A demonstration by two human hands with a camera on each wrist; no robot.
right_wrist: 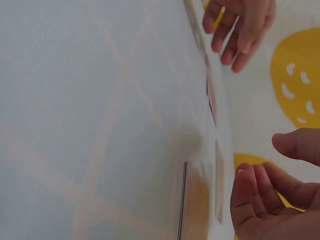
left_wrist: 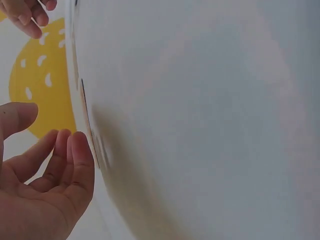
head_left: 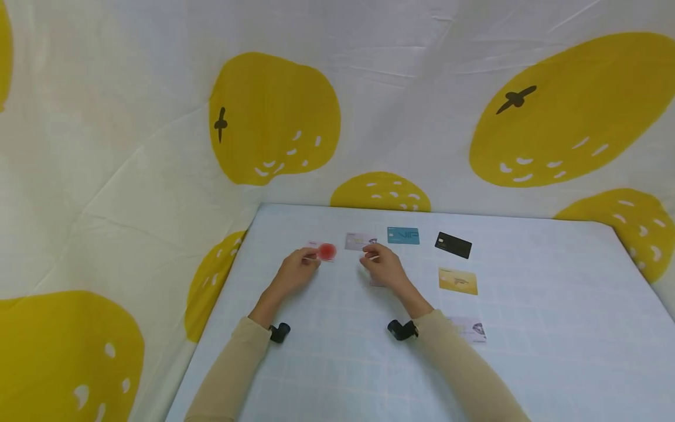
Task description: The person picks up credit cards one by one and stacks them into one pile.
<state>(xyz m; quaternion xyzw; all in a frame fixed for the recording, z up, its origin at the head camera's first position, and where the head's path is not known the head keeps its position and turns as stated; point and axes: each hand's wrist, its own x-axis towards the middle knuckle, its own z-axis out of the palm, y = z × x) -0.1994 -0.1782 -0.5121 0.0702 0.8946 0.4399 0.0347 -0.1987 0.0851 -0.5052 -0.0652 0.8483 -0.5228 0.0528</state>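
Note:
At the far left of the row of cards in the head view, my left hand [head_left: 297, 269] is beside a pale card with a red circle [head_left: 327, 252], its fingertips overlapping the card's left edge. The left wrist view has this hand [left_wrist: 45, 185] with thumb apart from loosely bent fingers and nothing between them; whether they touch the card is unclear. My right hand [head_left: 383, 266] hovers over a card [head_left: 377, 283] that it mostly hides, just below a lilac card [head_left: 358, 241]. Its thumb and fingers stand apart in the right wrist view, holding nothing.
A teal VIP card [head_left: 403, 235] and a black card [head_left: 453, 245] lie along the back. Gold [head_left: 458, 281] and lilac [head_left: 469, 329] cards lie on the right, the latter partly behind my right sleeve. The white table [head_left: 554, 305] meets a fruit-patterned curtain [head_left: 390, 117].

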